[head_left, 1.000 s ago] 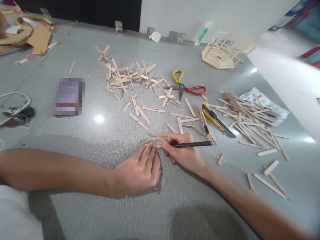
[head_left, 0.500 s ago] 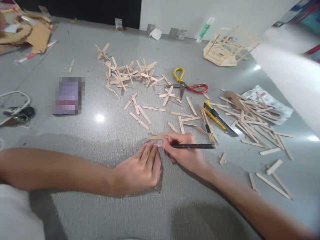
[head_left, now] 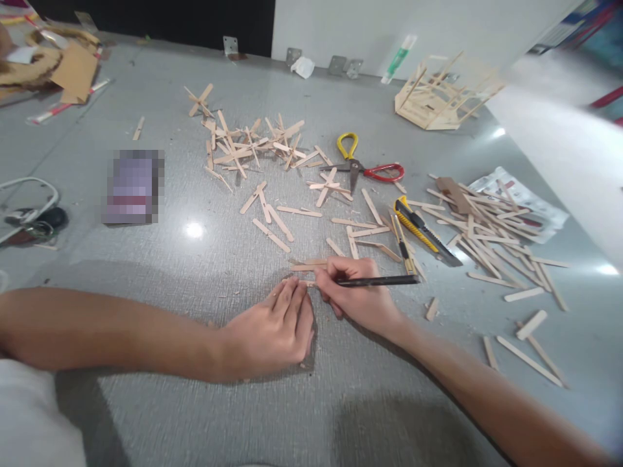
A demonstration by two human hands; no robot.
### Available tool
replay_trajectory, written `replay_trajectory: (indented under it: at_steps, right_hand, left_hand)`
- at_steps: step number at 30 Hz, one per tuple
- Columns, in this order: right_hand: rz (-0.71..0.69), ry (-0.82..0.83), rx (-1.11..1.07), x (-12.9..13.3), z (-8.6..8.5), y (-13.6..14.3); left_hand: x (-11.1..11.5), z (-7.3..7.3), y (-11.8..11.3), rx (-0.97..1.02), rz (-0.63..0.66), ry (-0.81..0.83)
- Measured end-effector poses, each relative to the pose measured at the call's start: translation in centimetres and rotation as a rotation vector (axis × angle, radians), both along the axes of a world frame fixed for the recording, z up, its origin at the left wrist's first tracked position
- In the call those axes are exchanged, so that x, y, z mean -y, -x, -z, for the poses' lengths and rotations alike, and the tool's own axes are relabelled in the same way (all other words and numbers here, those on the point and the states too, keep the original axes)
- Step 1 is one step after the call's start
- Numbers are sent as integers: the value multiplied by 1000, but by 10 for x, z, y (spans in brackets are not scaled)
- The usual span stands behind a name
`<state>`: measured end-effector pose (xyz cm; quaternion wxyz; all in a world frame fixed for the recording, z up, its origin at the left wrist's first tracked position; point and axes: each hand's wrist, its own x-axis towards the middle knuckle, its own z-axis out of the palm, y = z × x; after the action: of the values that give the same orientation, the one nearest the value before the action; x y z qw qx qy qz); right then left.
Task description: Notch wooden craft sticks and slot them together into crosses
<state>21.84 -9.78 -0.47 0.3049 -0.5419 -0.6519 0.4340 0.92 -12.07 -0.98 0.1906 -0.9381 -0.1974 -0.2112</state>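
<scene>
My left hand [head_left: 277, 324] rests on the grey table with its fingers pressed together over a small wooden stick [head_left: 308, 283], most of which is hidden. Right beside it, my right hand [head_left: 357, 292] is closed on a dark, slim pen-like tool [head_left: 379, 281] that points left, its tip hidden by the fingers. Another pale stick [head_left: 306, 266] lies just beyond the fingertips. Notched and bent stick pieces [head_left: 271, 235] are scattered farther off, and several crossed sticks [head_left: 250, 146] form a heap behind them.
Scissors [head_left: 354, 165] lie open beyond my right hand, near a yellow cutter [head_left: 423, 227] and a slimmer knife [head_left: 403, 246]. Loose sticks [head_left: 487, 227] pile up at the right. A wooden frame [head_left: 428, 107] stands at the back; a blurred purple object [head_left: 130, 188] lies left.
The far end of the dark tool in my right hand has tipped slightly away from me. My left hand has stayed in place.
</scene>
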Motion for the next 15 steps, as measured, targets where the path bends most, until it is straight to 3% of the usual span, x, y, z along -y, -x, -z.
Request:
replay_trajectory:
  at_steps: [15]
  right_hand:
    - [-30,-12,33,0,-2,0]
  left_hand:
    - [-1,0,-2,17,-5,-23]
